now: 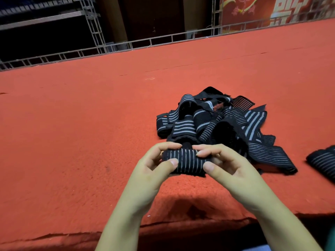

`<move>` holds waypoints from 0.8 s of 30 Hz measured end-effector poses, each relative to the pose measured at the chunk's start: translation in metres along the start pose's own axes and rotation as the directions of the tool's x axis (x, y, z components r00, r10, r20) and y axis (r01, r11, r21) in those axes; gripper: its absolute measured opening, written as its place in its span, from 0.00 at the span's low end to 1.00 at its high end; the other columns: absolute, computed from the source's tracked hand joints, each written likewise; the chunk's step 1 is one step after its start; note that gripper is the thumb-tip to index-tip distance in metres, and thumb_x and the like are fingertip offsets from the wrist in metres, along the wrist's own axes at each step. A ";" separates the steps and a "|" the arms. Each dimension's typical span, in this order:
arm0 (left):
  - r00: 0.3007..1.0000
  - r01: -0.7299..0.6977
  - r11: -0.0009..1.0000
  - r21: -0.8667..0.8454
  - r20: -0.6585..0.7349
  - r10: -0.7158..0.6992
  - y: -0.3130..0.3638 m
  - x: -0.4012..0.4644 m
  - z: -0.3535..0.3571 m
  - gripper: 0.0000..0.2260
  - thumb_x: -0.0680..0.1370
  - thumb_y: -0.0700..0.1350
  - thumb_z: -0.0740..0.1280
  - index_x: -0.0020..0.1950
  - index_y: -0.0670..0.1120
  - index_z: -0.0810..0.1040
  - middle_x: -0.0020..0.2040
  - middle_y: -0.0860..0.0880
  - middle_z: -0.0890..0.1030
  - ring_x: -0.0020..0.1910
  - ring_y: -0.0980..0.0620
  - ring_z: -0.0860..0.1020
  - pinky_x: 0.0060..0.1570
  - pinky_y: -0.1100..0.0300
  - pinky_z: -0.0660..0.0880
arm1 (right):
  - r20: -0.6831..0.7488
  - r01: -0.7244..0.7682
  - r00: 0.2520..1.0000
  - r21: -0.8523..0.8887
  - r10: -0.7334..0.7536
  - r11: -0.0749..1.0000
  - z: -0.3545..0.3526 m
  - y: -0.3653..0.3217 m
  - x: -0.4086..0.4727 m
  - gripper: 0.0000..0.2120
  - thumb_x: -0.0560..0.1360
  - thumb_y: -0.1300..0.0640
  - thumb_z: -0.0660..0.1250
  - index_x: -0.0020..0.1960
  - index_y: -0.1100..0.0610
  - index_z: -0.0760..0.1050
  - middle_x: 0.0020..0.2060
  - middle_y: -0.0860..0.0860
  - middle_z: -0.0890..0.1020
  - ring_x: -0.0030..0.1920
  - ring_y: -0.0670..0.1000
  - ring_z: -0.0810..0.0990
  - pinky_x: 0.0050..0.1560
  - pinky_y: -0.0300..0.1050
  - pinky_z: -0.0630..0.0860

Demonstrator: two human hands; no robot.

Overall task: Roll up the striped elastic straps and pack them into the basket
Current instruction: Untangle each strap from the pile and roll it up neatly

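Both hands are at work on one striped strap (184,163), held just above the near edge of the red-covered table (72,124). The left hand (154,167) and right hand (223,165) each have fingers and thumb curled round an end of the part-wound roll, pinching it closed. By my judgement the task is at an early stage: a loose pile of unrolled straps (217,120) lies on the table directly behind the hands, touching the held strap's trailing length. One dark striped bundle (324,163) sits apart at the right edge, cut off by the frame; whether it is rolled cannot be told. No basket is in view. Pale characters show on a red panel (272,9) beyond the table, too cropped to read. No labels are legible on the straps.
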State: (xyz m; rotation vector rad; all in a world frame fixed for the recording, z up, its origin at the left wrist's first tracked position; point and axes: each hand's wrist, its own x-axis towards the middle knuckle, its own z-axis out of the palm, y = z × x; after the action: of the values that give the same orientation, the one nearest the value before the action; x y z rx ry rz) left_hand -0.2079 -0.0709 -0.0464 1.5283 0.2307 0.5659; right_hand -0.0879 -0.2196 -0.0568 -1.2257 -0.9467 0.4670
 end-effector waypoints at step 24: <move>0.929 0.341 0.904 -0.258 0.238 -0.282 -0.033 0.065 0.198 0.20 0.66 0.37 0.71 0.57 0.47 0.80 0.59 0.44 0.80 0.57 0.44 0.82 0.51 0.57 0.81 | -0.611 -0.238 0.780 -0.495 -0.139 0.836 -0.217 -0.019 -0.061 0.18 0.70 0.67 0.73 0.53 0.47 0.78 0.47 0.40 0.83 0.48 0.38 0.79 0.51 0.30 0.73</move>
State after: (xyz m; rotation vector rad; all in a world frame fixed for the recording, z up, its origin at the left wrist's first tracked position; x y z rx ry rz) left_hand -0.0495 -0.2110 -0.0551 1.2127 0.2241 0.1802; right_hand 0.0511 -0.3971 -0.0690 -1.7874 -0.4564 -0.2213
